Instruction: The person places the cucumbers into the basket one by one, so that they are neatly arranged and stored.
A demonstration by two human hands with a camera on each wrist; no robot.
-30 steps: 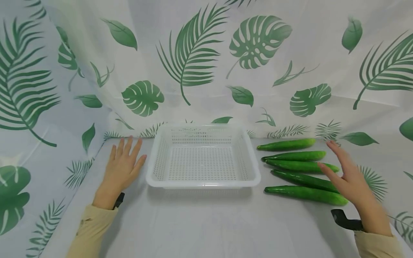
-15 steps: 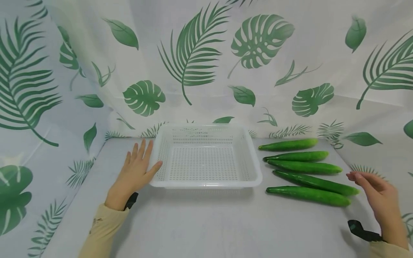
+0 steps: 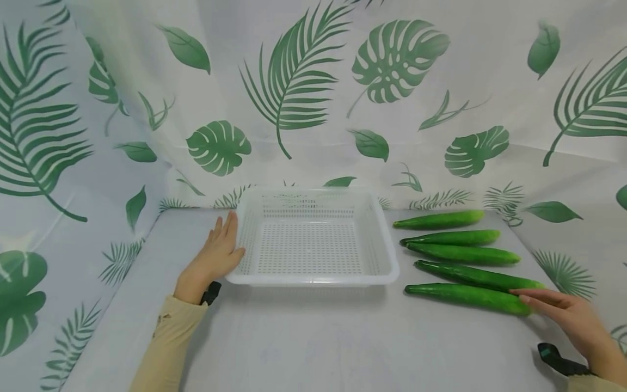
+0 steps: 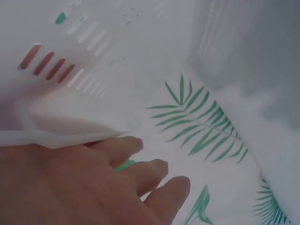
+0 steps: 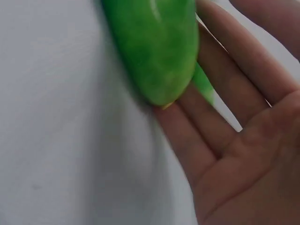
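Note:
A white perforated plastic basket (image 3: 308, 280) stands in the middle of the head view. My left hand (image 3: 210, 267) holds its left rim. The thumb lies over the rim, and skin shows through the slots in the left wrist view. The other fingers (image 4: 154, 183) stretch out beyond the rim. Several green cucumbers lie to the right of the basket. My right hand (image 3: 573, 321) is at the right end of the nearest cucumber (image 3: 460, 298). In the right wrist view its fingers (image 5: 225, 79) extend behind the tip of this cucumber (image 5: 154, 56), thumb apart.
The other cucumbers (image 3: 438, 220) lie roughly side by side behind the nearest one, blunt ends to the right. A white table (image 3: 313, 343) is under everything. A white curtain with green leaf prints (image 3: 303, 98) hangs behind and at both sides.
My left hand has moved right, from beside the basket onto its left rim. The right hand has swung outward and then down to the nearest cucumber's end. The cucumbers stay in place.

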